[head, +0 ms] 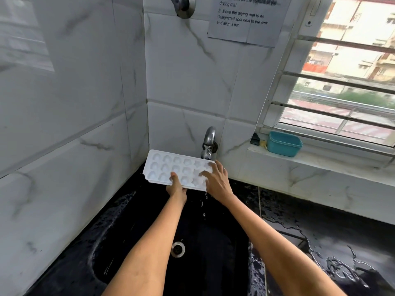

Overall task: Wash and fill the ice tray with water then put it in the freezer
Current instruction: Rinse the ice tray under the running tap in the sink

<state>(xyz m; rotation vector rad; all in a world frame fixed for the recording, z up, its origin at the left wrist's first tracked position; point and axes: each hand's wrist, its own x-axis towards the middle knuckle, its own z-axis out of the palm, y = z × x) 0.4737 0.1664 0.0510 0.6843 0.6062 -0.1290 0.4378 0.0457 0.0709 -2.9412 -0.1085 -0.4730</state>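
Washing tray (168, 167) under tap (208, 144): left hand (176, 186) grips near edge, right hand (215, 178) rubs cells, fingers flat. Next: probably rinse, level tray, fill.

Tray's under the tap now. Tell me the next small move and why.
Probably slide the ice tray rightward: only its right end sits under the tap, where the right hand rubs; the left hand grips the near edge.
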